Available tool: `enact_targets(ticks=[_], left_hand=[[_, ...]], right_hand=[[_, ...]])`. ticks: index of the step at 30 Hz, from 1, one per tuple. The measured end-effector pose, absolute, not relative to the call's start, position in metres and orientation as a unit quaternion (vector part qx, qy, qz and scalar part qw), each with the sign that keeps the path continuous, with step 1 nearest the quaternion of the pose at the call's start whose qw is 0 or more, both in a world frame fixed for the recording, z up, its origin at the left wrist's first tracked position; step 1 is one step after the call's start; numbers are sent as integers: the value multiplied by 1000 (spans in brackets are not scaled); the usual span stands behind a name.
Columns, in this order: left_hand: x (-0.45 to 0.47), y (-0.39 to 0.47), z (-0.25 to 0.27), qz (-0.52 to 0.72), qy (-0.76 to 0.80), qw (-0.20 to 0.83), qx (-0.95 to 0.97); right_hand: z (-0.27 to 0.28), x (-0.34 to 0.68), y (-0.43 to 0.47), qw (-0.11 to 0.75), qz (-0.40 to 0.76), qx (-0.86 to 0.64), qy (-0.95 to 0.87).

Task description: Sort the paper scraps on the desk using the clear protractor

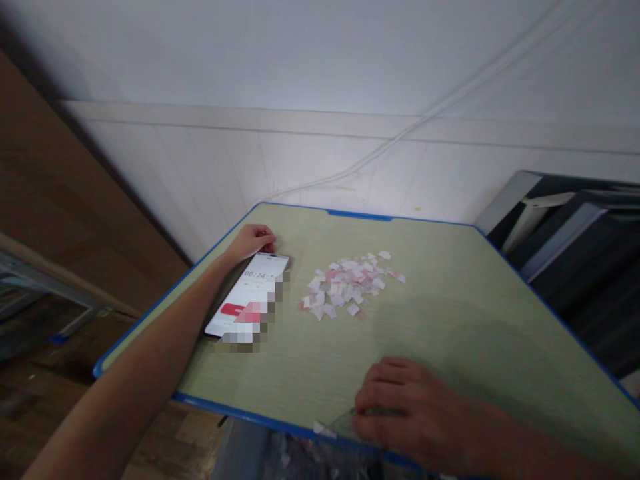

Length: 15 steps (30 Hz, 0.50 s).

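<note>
My left hand point(254, 240) rests on the table's left side, just beyond the top end of a phone point(255, 283). Its fingers are loosely curled, with nothing visible in them. The phone lies face up with a running timer on its bright screen; part of it is pixelated. A loose heap of small white and pink paper scraps point(345, 283) is spread around the table's middle. At the front edge, my right hand point(405, 410) is closed on what looks like the rim of a clear plastic bag point(343, 421). A pale scrap point(325, 431) sits at the edge beside it.
The pale green table point(440, 287) has a blue rim and stands against a white wall point(320, 160). Below its front edge, more scraps show through clear plastic point(295, 453). Dark flat panels point(590, 267) lean at the right; a brown board point(75, 187) stands left.
</note>
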<state>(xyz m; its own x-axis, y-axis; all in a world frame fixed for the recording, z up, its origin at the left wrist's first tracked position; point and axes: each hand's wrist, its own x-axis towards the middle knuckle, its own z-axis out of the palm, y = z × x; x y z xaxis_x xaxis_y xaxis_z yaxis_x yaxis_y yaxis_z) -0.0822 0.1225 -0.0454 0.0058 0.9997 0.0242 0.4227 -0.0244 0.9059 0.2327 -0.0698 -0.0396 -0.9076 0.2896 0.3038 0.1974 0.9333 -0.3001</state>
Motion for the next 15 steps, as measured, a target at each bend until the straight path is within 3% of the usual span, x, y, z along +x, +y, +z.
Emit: enact_targets(ticks=[6,15], left_hand=[[-82,122,-45,385,590,373,605],[-82,123,-46,387,597,363,601]], right_hand=[[-29,248,-44,128,175,-176,-960],[3,305,-25,-9,357,-273,-893]])
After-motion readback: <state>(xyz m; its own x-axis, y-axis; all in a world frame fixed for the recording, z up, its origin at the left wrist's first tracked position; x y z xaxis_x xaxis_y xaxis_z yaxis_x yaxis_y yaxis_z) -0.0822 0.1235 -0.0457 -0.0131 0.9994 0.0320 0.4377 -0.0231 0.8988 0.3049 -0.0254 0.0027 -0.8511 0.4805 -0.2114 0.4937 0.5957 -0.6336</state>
